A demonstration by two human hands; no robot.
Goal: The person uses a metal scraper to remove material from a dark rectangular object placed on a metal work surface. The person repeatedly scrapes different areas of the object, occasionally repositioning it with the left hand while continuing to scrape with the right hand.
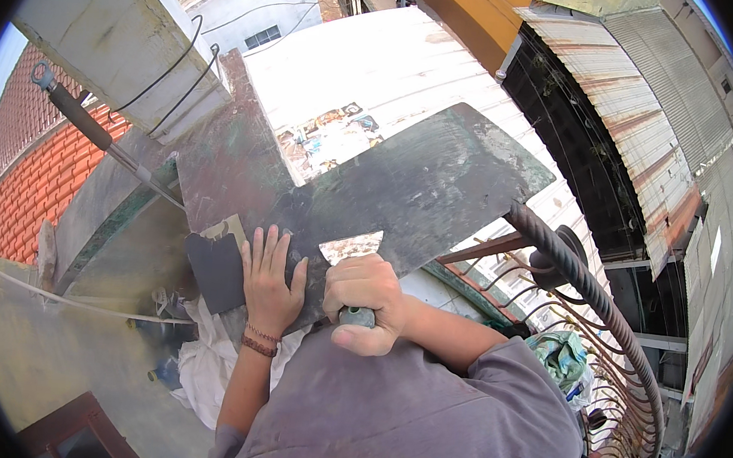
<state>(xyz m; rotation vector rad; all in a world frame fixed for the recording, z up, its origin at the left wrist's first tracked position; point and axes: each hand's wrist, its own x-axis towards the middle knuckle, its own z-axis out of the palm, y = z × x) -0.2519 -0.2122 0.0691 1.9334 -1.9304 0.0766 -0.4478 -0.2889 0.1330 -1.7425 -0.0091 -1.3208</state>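
My right hand is wrapped round the handle of a scraper. The worn, pale blade of the scraper points away from me and lies against a dark, scuffed flat panel. On the same panel my left hand rests flat, its fingers stretched out and holding nothing. Touching or just beside its outer edge is a dark grey sheet like sandpaper, with a tan corner showing behind it. Whether the left hand presses on that sheet, I cannot tell.
A twisted iron railing curves down the right side, with green and white cloth by it. A metal rod with a ringed end leans at the left, near a pale pillar. White cloth hangs below the panel. Rooftops lie beyond.
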